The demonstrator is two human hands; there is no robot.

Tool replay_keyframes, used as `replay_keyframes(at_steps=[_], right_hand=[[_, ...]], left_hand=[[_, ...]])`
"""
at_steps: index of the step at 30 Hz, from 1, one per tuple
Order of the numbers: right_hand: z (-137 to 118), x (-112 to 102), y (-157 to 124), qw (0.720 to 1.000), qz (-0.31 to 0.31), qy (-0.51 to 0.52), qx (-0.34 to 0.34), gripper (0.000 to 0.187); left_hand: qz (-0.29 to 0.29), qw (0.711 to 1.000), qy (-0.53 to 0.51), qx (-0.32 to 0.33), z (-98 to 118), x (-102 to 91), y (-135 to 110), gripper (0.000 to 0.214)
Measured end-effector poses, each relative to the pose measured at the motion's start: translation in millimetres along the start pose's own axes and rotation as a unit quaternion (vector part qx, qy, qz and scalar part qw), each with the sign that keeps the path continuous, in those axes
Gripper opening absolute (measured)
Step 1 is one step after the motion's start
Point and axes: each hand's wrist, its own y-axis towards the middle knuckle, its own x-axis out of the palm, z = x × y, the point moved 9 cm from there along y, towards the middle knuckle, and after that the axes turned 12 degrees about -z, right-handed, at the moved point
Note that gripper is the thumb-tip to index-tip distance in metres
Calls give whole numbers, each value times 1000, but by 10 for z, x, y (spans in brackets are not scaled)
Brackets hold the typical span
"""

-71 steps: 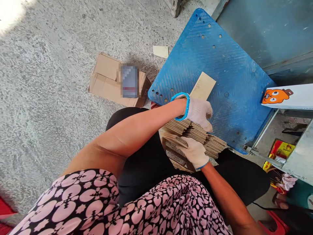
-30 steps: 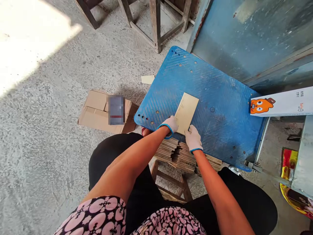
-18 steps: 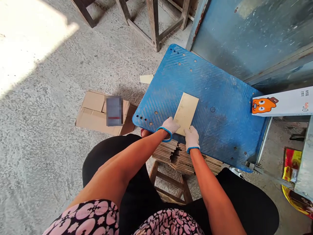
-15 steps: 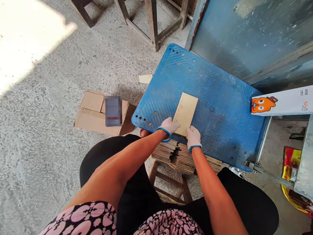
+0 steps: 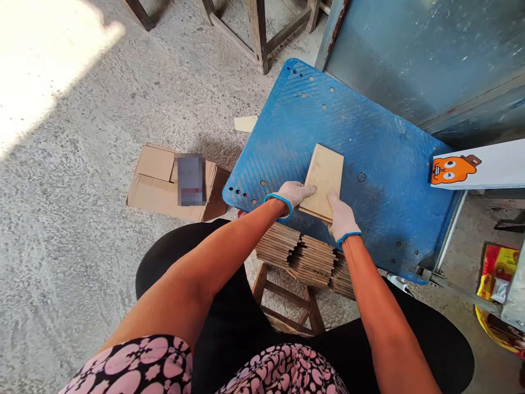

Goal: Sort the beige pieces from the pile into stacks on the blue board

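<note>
Looking down through the head camera, I see both gloved hands meeting on a small stack of thin wooden boards (image 5: 323, 182) that lies on a blue perforated panel (image 5: 369, 137). I use this panel as the desk here.

The left hand (image 5: 293, 192) touches the stack's near left corner, fingers pointing right along its near end. The right hand (image 5: 339, 214) comes in from below and presses its fingers against the near right edge. Both grips are closed on the stack, pinching its near end between them; I cannot quite tell whether the near end is lifted slightly off the panel or lies flat.

The stack's long axis runs away from me, tilted a little to the right, so the free far end points toward the middle of the panel. The stack sits directly ahead of both hands, with neither hand clearly nearer than the other.

Just beneath the hands, at the panel's near edge, a fanned pile of wooden slats (image 5: 301, 257) rests on a wooden stool (image 5: 287, 303) between my knees. On the concrete floor (image 5: 82, 164) to the left lies a flattened cardboard box (image 5: 158, 178), and a single loose board (image 5: 245, 123) lies beside the panel's left edge. At the right edge, a white box with an orange cartoon figure (image 5: 478, 167) overhangs the panel.
</note>
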Motion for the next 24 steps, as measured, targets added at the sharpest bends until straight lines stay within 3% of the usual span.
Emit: replay_keyframes(at_steps=[5,9,12,16,19,21,24], right_hand=[[-167,-162,-431,998,46,-31,-28,46],[-245,-271,-764,993,21,-4,-114,53],[-128,-346,-982,987,1,16,-158,55],[162,-480,-1239,987,1,-23,-157,51],[240,-539,-1398,984,-27,-73,-161,52],[143,-566,-1503,976,-41,-116,-181,53],[-196,-560,-1702,956,-74,-132,-252,48]], left_hand=[[-82,996,-7,38,221,186,-196,31],[-210,976,-48,33,379,542,-433,38],[-274,955,-101,54,465,748,-598,51],[-260,954,-136,65,352,819,-798,59],[-245,958,-127,73,236,859,-1063,55],[-235,961,-111,97,214,884,-1283,50],[-235,957,-84,146,181,942,-1607,43]])
